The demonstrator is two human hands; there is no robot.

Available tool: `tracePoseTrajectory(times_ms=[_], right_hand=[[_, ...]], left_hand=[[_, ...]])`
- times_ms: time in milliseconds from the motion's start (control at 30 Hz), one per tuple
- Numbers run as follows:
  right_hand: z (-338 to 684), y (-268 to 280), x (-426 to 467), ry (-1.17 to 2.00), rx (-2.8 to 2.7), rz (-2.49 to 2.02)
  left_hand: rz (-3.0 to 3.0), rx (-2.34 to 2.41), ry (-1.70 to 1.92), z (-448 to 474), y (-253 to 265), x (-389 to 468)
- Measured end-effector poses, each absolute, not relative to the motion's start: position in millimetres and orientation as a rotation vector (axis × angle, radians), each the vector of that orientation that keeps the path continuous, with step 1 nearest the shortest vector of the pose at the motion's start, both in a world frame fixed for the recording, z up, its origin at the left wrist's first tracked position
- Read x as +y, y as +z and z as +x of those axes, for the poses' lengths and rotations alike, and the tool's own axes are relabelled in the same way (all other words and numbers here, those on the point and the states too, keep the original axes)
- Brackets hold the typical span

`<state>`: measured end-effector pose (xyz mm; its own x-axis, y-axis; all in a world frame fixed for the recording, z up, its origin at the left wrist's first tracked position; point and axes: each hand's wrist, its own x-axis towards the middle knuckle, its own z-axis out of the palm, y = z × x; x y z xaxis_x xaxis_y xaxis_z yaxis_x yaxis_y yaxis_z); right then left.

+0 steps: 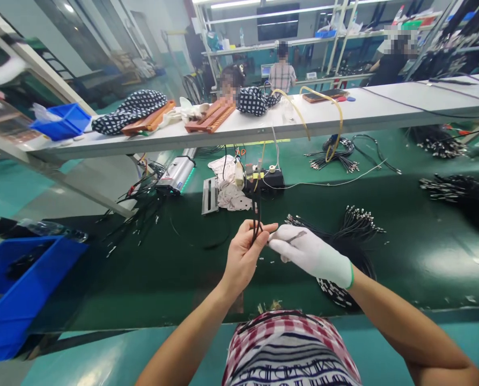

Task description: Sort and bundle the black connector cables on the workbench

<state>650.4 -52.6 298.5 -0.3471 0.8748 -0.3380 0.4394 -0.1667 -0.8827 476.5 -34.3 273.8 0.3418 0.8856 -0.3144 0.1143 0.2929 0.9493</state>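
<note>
My bare left hand (241,257) is closed on a black cable (256,212), which loops upward out of the fingers. Beside it, my right hand (311,253), in a white glove with a green cuff, grips a slim metal tool that looks like tweezers (297,236). The fingertips of both hands meet near the cable's end, and the end itself is too small to make out. Just behind and to the right of the glove lies a bundle of black cables (358,222) with metal tips. More cable ends (336,294) show below the right wrist.
A green-lit silver device (177,174), a grey slotted block (210,196) and white cloths (234,195) sit beyond my hands. Further cable bundles (460,190) lie at right. A blue bin (42,284) stands at left. Overhead runs a white shelf (239,131); people sit behind it.
</note>
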Motion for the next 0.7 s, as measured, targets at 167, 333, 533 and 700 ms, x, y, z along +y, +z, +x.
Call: tracePoseTrajectory(times_ms=[167,333,533,700], right_hand=[[647.6,313.4,-43.0,1.663,-1.461,-1.554],[652.9,320.6,-27.8,1.801,-0.899,-1.375],[644.0,307.5,-28.1,1.821,-0.75,-1.239],[671.7,361.4,-53.5,1.54,-0.987,-1.5]], left_hand=[[1.244,1.049,0.624,469.0,268.8,-37.0],[1.281,0.912,0.383,461.6,263.3,-43.2],[1.034,0.618,0.189,472.3,263.6,-49.1],[0.692,0.844,0.602,438.9,306.7,-30.1]])
